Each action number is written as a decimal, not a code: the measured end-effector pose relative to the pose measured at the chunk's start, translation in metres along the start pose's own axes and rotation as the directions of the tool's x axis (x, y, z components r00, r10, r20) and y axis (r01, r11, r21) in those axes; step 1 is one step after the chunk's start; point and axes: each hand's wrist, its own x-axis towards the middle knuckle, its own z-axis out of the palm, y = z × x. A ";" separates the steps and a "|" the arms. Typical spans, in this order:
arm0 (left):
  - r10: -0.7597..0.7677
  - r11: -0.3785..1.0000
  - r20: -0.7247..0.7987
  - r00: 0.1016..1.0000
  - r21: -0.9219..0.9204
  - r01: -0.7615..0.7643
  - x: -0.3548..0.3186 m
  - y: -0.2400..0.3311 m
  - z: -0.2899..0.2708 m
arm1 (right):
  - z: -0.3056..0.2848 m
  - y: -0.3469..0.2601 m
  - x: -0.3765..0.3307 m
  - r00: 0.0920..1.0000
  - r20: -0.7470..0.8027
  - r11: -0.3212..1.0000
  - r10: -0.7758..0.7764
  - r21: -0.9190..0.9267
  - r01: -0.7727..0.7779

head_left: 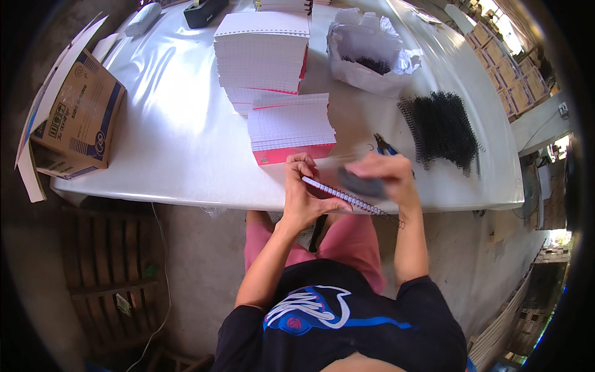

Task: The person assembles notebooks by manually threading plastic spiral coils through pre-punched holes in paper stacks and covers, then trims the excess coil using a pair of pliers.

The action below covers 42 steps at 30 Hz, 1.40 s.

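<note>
My left hand (pixel 302 195) grips a thin spiral notebook (pixel 334 191), held on a slant at the table's front edge, thumb along its near side. A dark wire coil (pixel 375 210) runs along the notebook's edge, and its loose end sticks out toward my right wrist. My right hand (pixel 390 175), smeared by motion, is closed around a dark rounded thing (pixel 361 183) beside the coil; its kind is too blurred to tell. Blue-handled pliers (pixel 385 146) show just beyond that hand, which partly hides them; whether it touches them I cannot tell.
Punched notebook pages with red covers (pixel 291 124) lie stacked ahead of me, a taller stack (pixel 263 56) behind. To the right are a heap of black coils (pixel 441 131) and a plastic-lined container (pixel 365 53) with more coils. A cardboard box (pixel 80 115) stands left.
</note>
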 end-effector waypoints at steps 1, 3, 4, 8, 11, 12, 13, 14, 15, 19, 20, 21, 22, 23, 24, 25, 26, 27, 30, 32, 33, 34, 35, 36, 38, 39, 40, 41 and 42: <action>-0.062 0.995 0.007 0.998 -0.079 0.063 -0.002 0.001 0.000 | 0.003 -0.008 0.001 0.997 0.014 0.980 -0.074 0.186 0.071; -0.116 0.992 0.042 0.992 -0.044 0.118 -0.005 0.004 -0.004 | 0.012 -0.018 0.008 0.996 0.093 1.000 -0.004 0.007 0.003; -0.102 0.993 0.071 0.992 0.062 0.098 -0.002 0.009 -0.005 | 0.011 -0.015 0.008 1.000 0.016 0.996 -0.011 0.093 0.010; -0.110 0.991 0.115 0.987 0.083 0.100 -0.002 0.008 -0.006 | 0.017 -0.016 0.012 0.999 -0.033 0.966 -0.013 0.257 0.021; 0.014 0.987 0.154 0.988 0.158 -0.038 -0.004 0.007 -0.008 | 0.022 -0.007 0.012 0.994 -0.025 0.994 0.103 -0.042 -0.104; -0.005 0.987 0.173 0.985 0.158 -0.023 -0.003 0.002 -0.009 | 0.016 -0.013 0.013 0.999 -0.024 0.996 0.040 0.076 -0.038; -0.035 0.987 0.191 0.981 0.162 0.004 -0.004 0.001 -0.011 | 0.013 -0.019 0.013 1.000 -0.027 0.979 -0.016 0.201 0.021; -0.045 0.982 0.200 0.979 0.191 0.007 -0.005 0.002 -0.011 | 0.011 -0.024 0.013 0.997 -0.038 0.943 -0.071 0.322 0.079; -0.060 0.975 0.205 0.977 0.223 0.013 -0.008 0.004 -0.013 | 0.015 -0.026 0.016 0.999 0.038 0.988 0.002 0.155 -0.008; -0.002 0.960 0.221 0.975 0.272 -0.060 -0.001 0.022 -0.011 | 0.003 -0.013 0.016 0.999 -0.030 0.984 -0.021 0.177 0.026; -0.018 0.971 0.215 0.977 0.238 -0.035 -0.001 0.019 -0.013 | -0.008 -0.012 0.018 0.992 -0.123 0.968 -0.040 0.240 0.069; -0.034 0.979 0.209 0.977 0.204 -0.010 -0.002 0.012 -0.015 | -0.016 -0.013 0.020 0.959 -0.285 1.000 -0.003 0.022 0.010; -0.056 0.986 0.216 0.975 0.163 0.020 -0.005 0.006 -0.014 | -0.026 -0.007 0.019 0.936 -0.346 0.983 0.066 -0.141 -0.122; -0.095 0.995 0.133 0.987 -0.006 0.097 -0.005 0.003 -0.011 | -0.037 0.003 0.020 0.903 -0.413 0.924 0.118 -0.287 -0.252; -0.133 0.991 0.146 0.980 0.009 0.133 -0.005 0.004 -0.014 | -0.043 0.010 0.017 0.860 -0.486 0.827 0.155 -0.412 -0.382; -0.166 0.986 0.159 0.973 0.021 0.165 -0.003 0.004 -0.018 | -0.043 0.011 0.010 0.834 -0.522 0.731 0.178 -0.497 -0.467; -0.200 0.980 0.160 0.967 0.039 0.196 -0.003 0.005 -0.021 | -0.036 0.009 0.000 0.811 -0.551 0.624 0.195 -0.569 -0.536; -0.239 0.970 0.089 0.967 -0.017 0.241 -0.003 0.006 -0.021 | -0.027 0.007 -0.010 0.786 -0.583 0.503 0.206 -0.626 -0.596; -0.108 0.991 0.005 0.994 -0.084 0.108 0.001 0.017 -0.013 | 0.018 -0.004 -0.042 0.633 -0.538 0.097 0.557 -0.715 -0.692; -0.152 0.979 -0.066 0.986 -0.150 0.141 0.000 0.025 -0.006 | 0.028 0.024 -0.073 0.733 -0.548 0.185 0.404 -0.736 -0.652; -0.132 0.989 -0.082 0.988 -0.081 0.125 0.000 0.029 -0.005 | 0.031 0.034 -0.083 0.776 -0.542 0.234 0.323 -0.748 -0.621; -0.106 0.994 -0.097 0.990 -0.008 0.105 0.000 0.032 -0.006 | 0.031 0.031 -0.080 0.763 -0.547 0.232 0.345 -0.738 -0.634; -0.076 0.996 -0.114 0.991 0.037 0.080 -0.002 0.032 -0.006 | 0.028 0.026 -0.074 0.750 -0.550 0.229 0.366 -0.728 -0.646; -0.045 0.995 -0.130 0.990 0.083 0.056 -0.004 0.030 -0.006 | 0.026 0.024 -0.069 0.737 -0.553 0.225 0.388 -0.718 -0.658; -0.021 0.996 -0.149 0.989 0.080 0.033 -0.005 0.023 -0.001 | 0.018 0.029 -0.069 0.739 -0.567 0.231 0.362 -0.714 -0.661; -0.035 0.998 -0.151 0.988 0.041 0.042 -0.007 0.019 0.001 | 0.018 0.027 -0.069 0.781 -0.524 0.202 0.341 -0.770 -0.605; -0.052 0.999 -0.150 0.987 0.002 0.053 -0.005 0.021 0.003 | 0.017 0.026 -0.071 0.816 -0.478 0.172 0.324 -0.819 -0.548; -0.162 0.982 -0.193 0.968 -0.125 0.139 -0.004 0.025 0.005 | 0.017 0.029 -0.073 0.824 -0.484 0.184 0.295 -0.817 -0.546; -0.273 0.943 -0.220 0.936 -0.255 0.215 -0.004 0.030 0.007 | 0.018 0.035 -0.077 0.830 -0.490 0.197 0.267 -0.816 -0.544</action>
